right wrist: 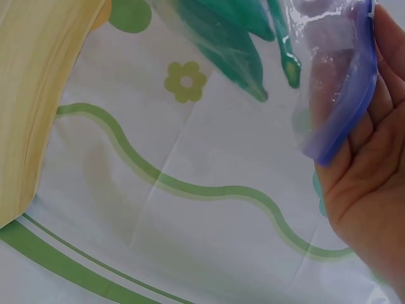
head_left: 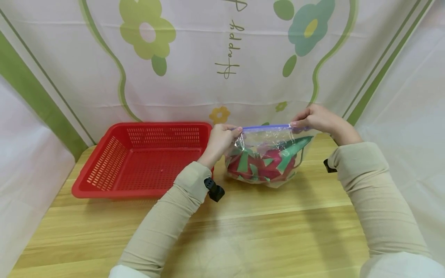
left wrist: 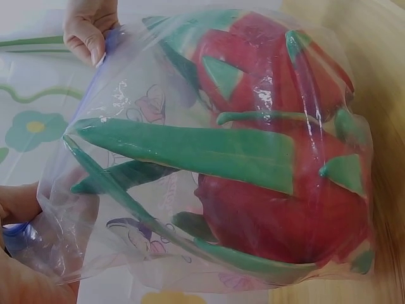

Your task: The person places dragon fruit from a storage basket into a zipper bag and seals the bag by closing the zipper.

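Note:
A clear zip bag (head_left: pixel 267 135) with a purple-blue zip strip hangs upright between both hands, its bottom low over the table. Inside are red dragon fruits (left wrist: pixel 272 215) with long green scales, filling the lower part. My left hand (head_left: pixel 221 141) pinches the strip's left end between thumb and fingers. At the other end my right hand (head_left: pixel 318 117) grips the strip, thumb toward me. In the right wrist view the purple strip (right wrist: pixel 348 120) lies along the fingers of that hand, and green scale tips show through the plastic.
A red plastic basket (head_left: pixel 160 191) with slotted walls stands on the wooden table (head_left: pixel 264 231), left of the bag. Behind the table hangs a white cloth (head_left: pixel 194 85) with printed flowers and lettering. White sheets border both sides.

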Tool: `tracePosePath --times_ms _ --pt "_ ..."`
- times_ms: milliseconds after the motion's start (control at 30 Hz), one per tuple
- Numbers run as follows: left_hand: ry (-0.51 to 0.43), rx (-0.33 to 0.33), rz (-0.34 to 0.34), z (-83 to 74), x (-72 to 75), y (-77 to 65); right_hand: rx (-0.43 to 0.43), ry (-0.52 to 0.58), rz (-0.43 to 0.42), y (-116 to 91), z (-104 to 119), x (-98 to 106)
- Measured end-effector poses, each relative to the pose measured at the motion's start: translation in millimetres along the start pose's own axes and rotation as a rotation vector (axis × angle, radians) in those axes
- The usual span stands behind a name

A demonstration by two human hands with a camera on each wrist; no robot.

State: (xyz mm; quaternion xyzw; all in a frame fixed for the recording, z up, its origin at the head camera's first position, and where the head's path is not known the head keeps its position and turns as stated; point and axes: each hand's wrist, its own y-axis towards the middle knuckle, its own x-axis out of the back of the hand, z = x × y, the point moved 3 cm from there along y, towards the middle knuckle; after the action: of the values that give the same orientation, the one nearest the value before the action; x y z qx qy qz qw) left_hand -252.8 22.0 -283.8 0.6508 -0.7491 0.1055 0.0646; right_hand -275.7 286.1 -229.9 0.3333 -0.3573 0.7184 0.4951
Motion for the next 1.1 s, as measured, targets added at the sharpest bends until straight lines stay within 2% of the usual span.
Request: tracePosePath --times_ms 567,1100 --pt "0.028 0.014 -0.010 1.6 0.9 1.3 -0.028 0.018 0.005 -1 -11 6" --pt "0.039 0.007 -0.009 4.7 2.1 2.1 -0.036 0.009 -0.041 -5 -23 11"
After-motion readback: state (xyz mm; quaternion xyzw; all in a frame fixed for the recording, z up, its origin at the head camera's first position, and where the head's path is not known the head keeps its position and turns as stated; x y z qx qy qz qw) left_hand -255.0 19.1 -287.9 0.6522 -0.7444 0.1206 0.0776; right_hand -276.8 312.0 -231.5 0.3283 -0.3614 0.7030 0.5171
